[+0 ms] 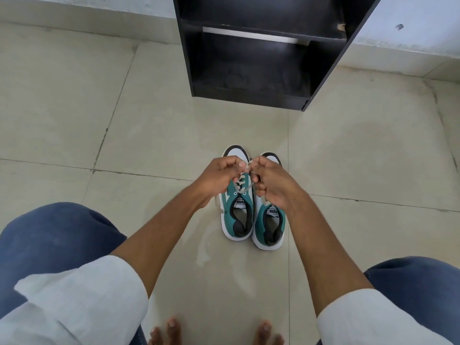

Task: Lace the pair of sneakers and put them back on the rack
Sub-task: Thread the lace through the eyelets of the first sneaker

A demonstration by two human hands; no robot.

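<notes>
Two teal and white sneakers stand side by side on the floor tiles, toes pointing away from me. The left sneaker has a pale lace threaded through its eyelets. My left hand and my right hand hover over its front, each pinching an end of that lace, fingertips nearly touching. The right sneaker is partly hidden under my right hand, so its lacing cannot be seen. A black shoe rack stands beyond the shoes against the wall, its shelves bare.
My knees in blue jeans frame the view on both sides, and my bare toes show at the bottom edge. Beige floor tiles spread around the shoes. A pale wall runs behind the rack.
</notes>
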